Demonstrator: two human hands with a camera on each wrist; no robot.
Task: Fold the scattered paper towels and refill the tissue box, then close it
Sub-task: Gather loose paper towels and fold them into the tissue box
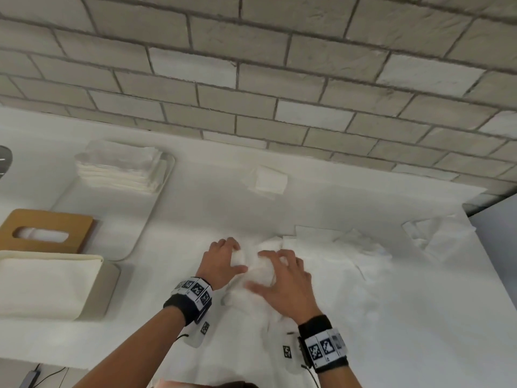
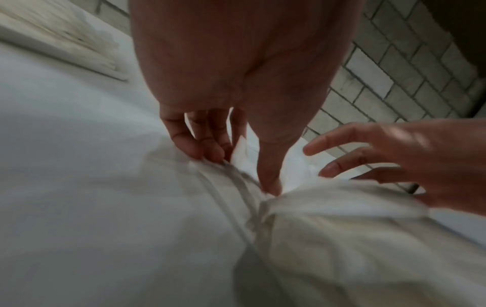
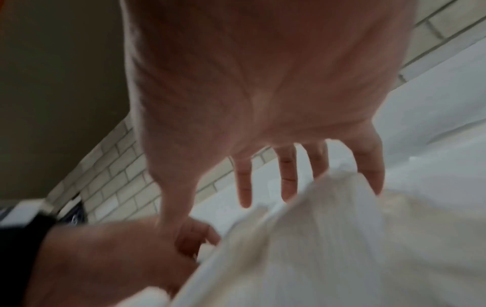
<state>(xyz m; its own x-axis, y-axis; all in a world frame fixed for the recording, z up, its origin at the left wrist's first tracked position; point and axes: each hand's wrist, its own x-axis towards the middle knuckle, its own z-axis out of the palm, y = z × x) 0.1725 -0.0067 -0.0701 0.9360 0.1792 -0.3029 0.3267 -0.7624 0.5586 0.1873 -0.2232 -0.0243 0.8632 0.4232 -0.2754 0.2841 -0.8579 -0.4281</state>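
Note:
A crumpled white paper towel [image 1: 260,278] lies mid-table under both hands. My left hand [image 1: 236,259] pinches a fold of it between thumb and curled fingers [image 2: 210,153]. My right hand [image 1: 265,271] hovers over the towel with spread, straight fingers [image 3: 288,182], touching its top edge and gripping nothing. A stack of folded towels [image 1: 120,169] sits on a white tray [image 1: 151,208] at the back left. The cream tissue box [image 1: 47,287] stands open at the left, with its wooden slotted lid [image 1: 47,231] lying behind it.
One folded towel [image 1: 268,179] lies near the brick wall [image 1: 251,65]. More loose towels [image 1: 344,242] spread to the right, another [image 1: 430,231] near the table's right edge. A dark round object [image 1: 4,161] shows at the far left.

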